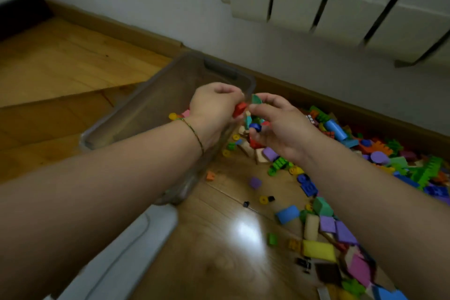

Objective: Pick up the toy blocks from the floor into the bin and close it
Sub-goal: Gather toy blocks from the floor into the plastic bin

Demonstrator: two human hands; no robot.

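The left hand is positioned over the right rim of the bin, with its fingers curled and a red block gripped at the fingertips. The right hand is just beside it, on the outer side of the bin wall, with its fingers curled round several pieces. A green block projects from the top of this grip and a blue round block sits lower among the fingers (the other pieces in the grip are too blurred to identify). The two hands are nearly touching, with the red block between them. Both forearms extend forward from the lower corners of the view and converge near the bin's rim; the left wrist carries a thin bracelet. The bin is translucent and open, and stands on the wooden floor close to the skirting board. A yellow piece and a pink piece show inside it near the left wrist. The lid lies flat on the floor at the near end of the bin, below the left forearm. The loose blocks lie in a dense scatter on the floor to the right of the bin, beneath and beyond the right hand, running along the wall below the radiator.
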